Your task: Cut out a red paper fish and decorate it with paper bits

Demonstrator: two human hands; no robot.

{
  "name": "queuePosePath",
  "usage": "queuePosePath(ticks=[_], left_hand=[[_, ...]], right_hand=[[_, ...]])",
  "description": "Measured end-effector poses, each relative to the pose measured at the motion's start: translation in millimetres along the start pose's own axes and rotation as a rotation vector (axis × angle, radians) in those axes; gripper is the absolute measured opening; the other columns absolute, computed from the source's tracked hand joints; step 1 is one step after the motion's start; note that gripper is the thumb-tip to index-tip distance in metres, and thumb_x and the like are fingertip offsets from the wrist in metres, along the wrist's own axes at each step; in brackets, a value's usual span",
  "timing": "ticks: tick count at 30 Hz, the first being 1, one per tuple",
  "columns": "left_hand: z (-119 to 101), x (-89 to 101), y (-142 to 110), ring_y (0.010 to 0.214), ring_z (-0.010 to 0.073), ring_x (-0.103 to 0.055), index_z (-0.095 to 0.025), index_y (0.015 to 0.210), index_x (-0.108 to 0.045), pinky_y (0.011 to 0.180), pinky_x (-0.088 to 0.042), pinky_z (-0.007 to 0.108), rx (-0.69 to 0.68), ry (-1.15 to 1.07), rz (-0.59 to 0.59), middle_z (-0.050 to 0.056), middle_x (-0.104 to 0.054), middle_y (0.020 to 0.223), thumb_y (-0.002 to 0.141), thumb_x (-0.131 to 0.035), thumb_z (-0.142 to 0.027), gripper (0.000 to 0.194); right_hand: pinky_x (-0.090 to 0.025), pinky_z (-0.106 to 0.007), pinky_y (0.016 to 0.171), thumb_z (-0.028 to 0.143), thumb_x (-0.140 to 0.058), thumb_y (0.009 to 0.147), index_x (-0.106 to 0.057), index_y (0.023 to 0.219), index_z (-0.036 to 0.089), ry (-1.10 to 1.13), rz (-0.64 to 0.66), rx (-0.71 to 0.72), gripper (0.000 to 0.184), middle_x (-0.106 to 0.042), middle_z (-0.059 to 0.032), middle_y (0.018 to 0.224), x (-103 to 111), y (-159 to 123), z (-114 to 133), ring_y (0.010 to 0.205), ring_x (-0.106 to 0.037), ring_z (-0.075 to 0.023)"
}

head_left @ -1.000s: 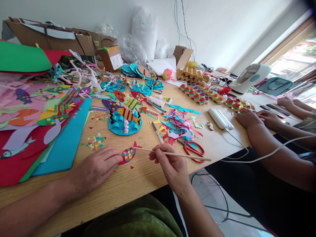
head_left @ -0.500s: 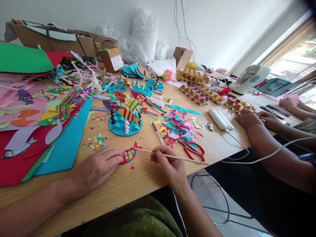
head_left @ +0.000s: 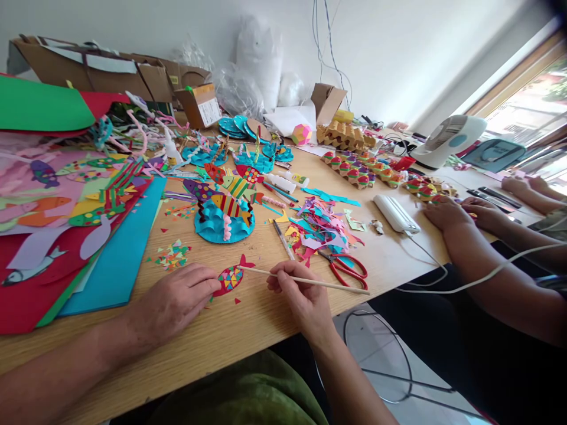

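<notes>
A small red paper fish (head_left: 231,282) with bright triangular scraps on its body lies on the wooden table. My left hand (head_left: 177,300) rests at its head end, the fingers together and the tips holding it down. A thin wooden stick (head_left: 328,284) is pinched between the thumb and fingers of my right hand (head_left: 297,295), and its pale tip reaches the fish near the tail. Whether the tip touches the paper I cannot tell. One loose red triangle (head_left: 237,301) lies just below the fish. Small coloured paper bits (head_left: 173,256) are heaped above my left hand.
Red-handled scissors (head_left: 348,268) and a heap of paper offcuts (head_left: 325,221) lie right of my right hand. Behind the fish stands a blue round base (head_left: 208,235) with paper fish. Coloured sheets (head_left: 119,265) cover the left side. A co-worker's hands (head_left: 449,215) are at the right.
My right hand has shifted slightly left with the stick, whose tip now sits a little further left over the tail end. My left hand and the fish stay put.
</notes>
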State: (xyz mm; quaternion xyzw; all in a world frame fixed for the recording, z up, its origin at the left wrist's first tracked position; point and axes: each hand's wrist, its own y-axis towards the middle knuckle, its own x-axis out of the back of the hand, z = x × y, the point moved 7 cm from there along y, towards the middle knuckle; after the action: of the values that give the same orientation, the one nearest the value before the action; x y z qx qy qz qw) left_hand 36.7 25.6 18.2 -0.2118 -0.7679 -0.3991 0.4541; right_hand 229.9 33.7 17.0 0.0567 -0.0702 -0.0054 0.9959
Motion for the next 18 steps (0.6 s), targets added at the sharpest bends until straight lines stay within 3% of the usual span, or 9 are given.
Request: queuePosePath(ticks=[18], left_hand=[[1.5,-0.2,-1.2,0.095,0.0191,-0.061,-0.020,0.104,-0.063,0.082,-0.052,0.031,0.014,0.002,0.002,0.006,-0.067,0.102,0.090,-0.042,-0.011,0.027]], right_hand=[[-0.046,-0.025,0.054,0.026,-0.053,0.080,-0.061,0.074,0.019,0.010,-0.019,0.006,0.012,-0.063,-0.0019,0.064,1.8,0.2,-1.0,0.058,-0.058,-0.0145]])
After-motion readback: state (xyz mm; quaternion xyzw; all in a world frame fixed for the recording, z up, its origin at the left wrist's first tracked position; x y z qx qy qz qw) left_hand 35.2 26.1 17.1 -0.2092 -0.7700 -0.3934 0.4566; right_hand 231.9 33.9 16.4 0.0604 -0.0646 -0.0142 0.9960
